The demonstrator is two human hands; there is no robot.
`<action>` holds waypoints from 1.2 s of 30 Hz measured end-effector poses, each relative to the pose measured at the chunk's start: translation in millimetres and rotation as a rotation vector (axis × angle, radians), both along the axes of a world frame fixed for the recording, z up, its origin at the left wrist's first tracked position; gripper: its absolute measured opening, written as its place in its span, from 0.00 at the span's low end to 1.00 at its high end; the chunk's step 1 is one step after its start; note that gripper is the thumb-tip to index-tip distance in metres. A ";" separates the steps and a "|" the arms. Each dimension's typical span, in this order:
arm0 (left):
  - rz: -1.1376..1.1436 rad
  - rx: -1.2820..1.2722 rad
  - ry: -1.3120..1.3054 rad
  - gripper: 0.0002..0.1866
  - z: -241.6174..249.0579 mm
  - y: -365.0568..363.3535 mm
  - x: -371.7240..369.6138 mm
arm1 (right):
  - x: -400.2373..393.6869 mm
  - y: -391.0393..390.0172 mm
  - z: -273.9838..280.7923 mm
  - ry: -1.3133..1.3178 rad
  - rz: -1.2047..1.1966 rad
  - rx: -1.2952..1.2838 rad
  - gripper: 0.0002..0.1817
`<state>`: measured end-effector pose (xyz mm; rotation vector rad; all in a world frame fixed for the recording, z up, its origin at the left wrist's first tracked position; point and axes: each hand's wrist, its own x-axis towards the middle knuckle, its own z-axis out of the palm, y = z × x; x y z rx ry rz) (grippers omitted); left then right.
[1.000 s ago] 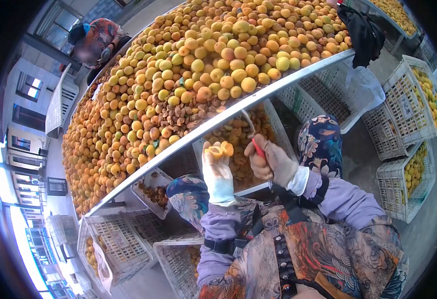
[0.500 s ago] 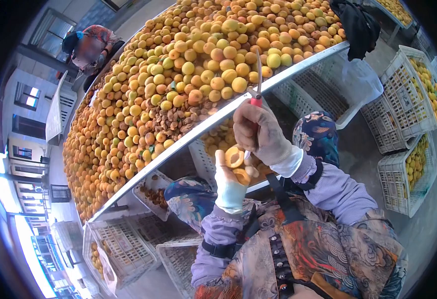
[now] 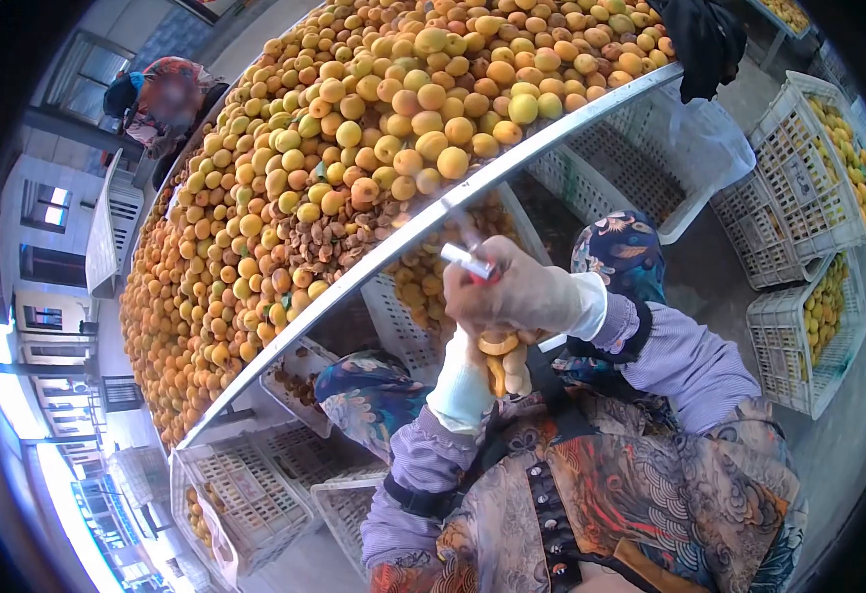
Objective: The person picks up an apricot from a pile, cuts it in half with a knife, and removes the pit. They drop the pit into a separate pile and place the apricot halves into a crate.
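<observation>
My right hand (image 3: 517,287), in a pale glove, is closed around the red handle of a cutting tool (image 3: 468,261) whose metal part is smeared by motion. Right beneath it my left hand (image 3: 468,381), gloved in white, holds an opened apricot (image 3: 497,361) with its orange flesh showing. The two hands touch or overlap, so part of the fruit and of the left fingers is hidden. Below the table edge, a crate (image 3: 393,321) with apricot pieces (image 3: 423,287) stands just beyond my hands.
A metal-edged table (image 3: 354,275) bears a big heap of apricots (image 3: 354,128) and a pile of brown pits (image 3: 329,242). Crates (image 3: 799,198) of fruit stand at the right, others (image 3: 245,484) at the lower left. Another person (image 3: 166,99) is at the far left side.
My right hand has come down onto the left hand and the fruit. The tool, upright before, is now tilted and blurred. The view has shifted slightly.
</observation>
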<state>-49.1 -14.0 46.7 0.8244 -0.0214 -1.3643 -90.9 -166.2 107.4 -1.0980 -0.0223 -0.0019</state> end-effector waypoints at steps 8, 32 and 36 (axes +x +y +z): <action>-0.112 0.107 0.140 0.33 -11.4 -2.7 -0.5 | 4.4 8.2 -44.8 0.063 -0.119 0.149 0.16; -0.095 0.225 0.099 0.32 -4.8 -14.6 -10.4 | -0.2 0.1 -77.1 0.077 -0.190 0.497 0.21; -0.050 0.268 0.152 0.37 -9.7 -18.0 -16.6 | -1.2 1.1 -81.1 0.147 -0.244 0.732 0.24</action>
